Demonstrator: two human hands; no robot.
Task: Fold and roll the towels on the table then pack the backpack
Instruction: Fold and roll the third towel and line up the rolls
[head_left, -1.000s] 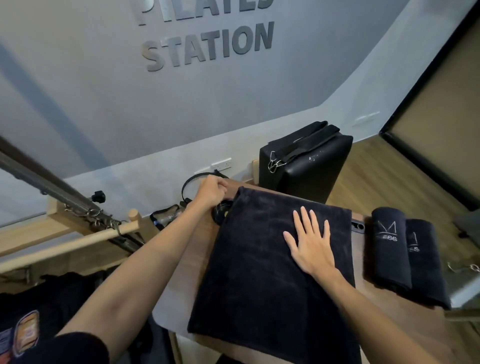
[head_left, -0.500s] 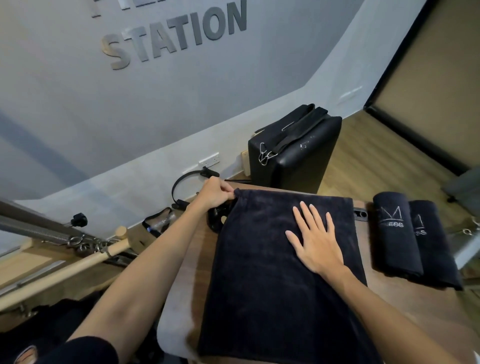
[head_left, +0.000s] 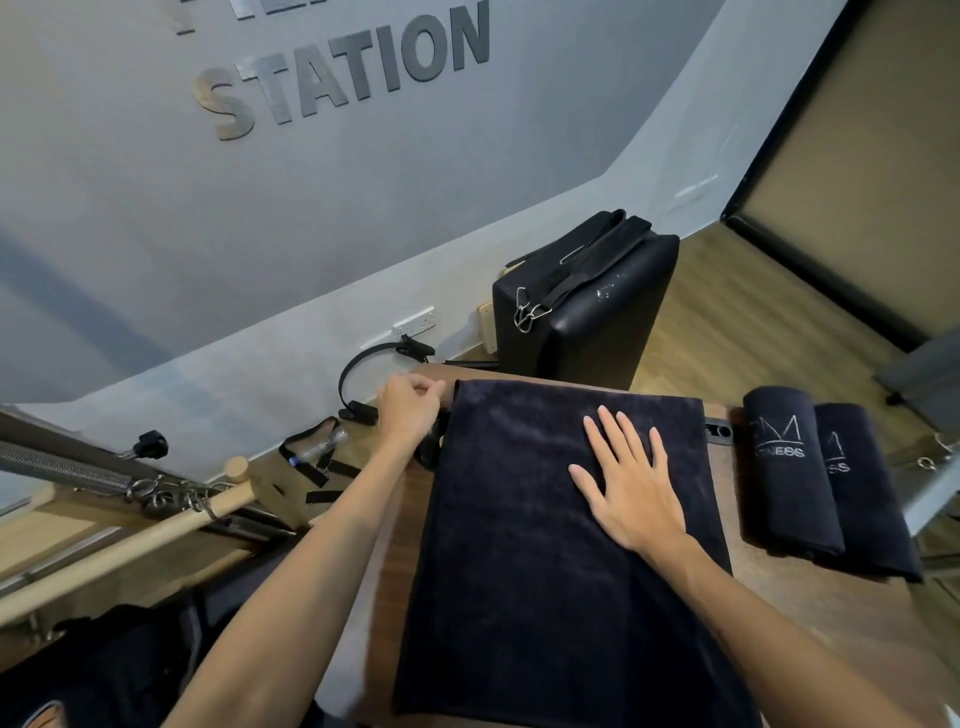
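right hand (head_left: 631, 493) flat, fingers spread, on towel (head_left: 545, 571); left hand (head_left: 410, 405) closed beside towel corner.

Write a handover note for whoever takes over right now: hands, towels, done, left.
Left hand: closed at the far left corner of the flat dark navy terry towel; whether it pinches the cloth, cannot tell.
Right hand: open, palm flat on that towel's far half.
The towel lies spread along the brown wooden table, near end at the table's edge.
Done: two dark folded towels with white logos, nearer one and outer one, lie side by side on the table's right.
Left: fold and roll the spread towel, then pack. No backpack is clearly identifiable in view.
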